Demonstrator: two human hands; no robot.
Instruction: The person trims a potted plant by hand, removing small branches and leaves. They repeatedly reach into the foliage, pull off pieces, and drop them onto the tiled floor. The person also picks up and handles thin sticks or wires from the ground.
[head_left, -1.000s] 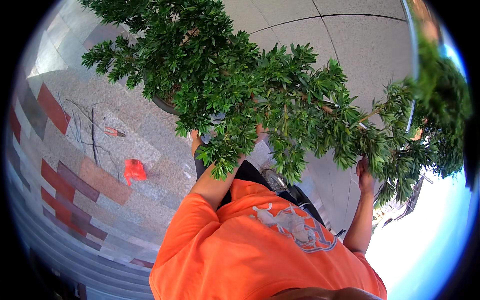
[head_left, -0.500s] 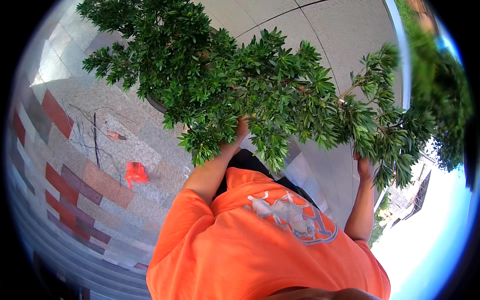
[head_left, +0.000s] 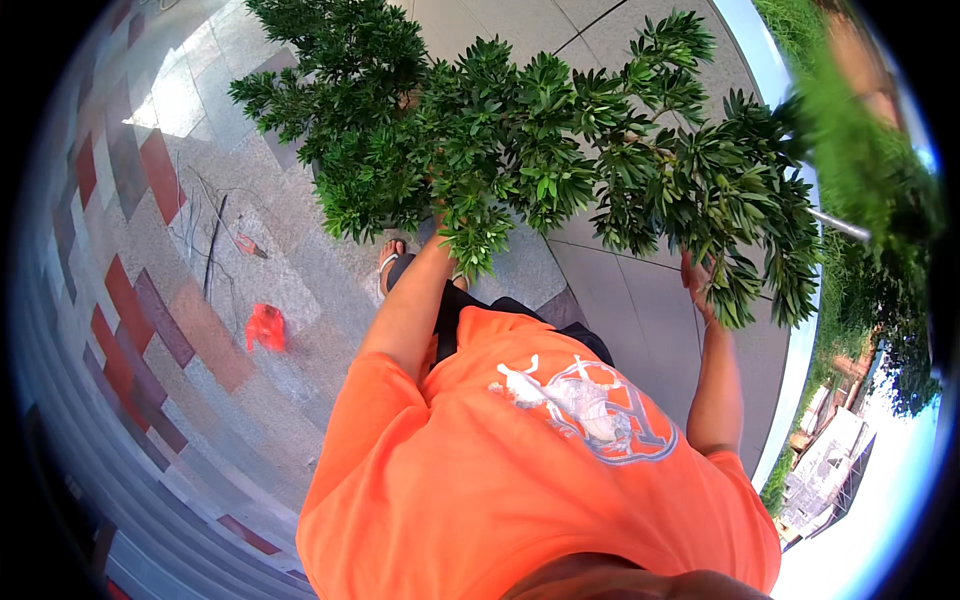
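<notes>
A leafy green bonsai-like tree (head_left: 530, 130) stretches across the upper middle, its branches reaching from the far left toward the right. My left hand (head_left: 438, 218) goes up into the foliage near its middle; leaves cover the fingers, so their grip is hidden. At the right end, my right hand (head_left: 698, 278) is closed at the underside of a leafy branch (head_left: 735, 215), with leaves over part of the fingers. The trunk is mostly hidden by leaves.
On the paving to the left lie orange-handled pliers (head_left: 250, 246), a dark thin stick (head_left: 214, 245), loose wire (head_left: 190, 215) and a crumpled red plastic bag (head_left: 265, 328). A pale rail edge (head_left: 790, 400) runs along the right, with greenery beyond it. My sandalled foot (head_left: 390, 262) stands below the tree.
My view has shifted, showing my foot and more of the right edge. The right-hand branches now sit farther left and look bunched closer together; my right hand has moved up with them.
</notes>
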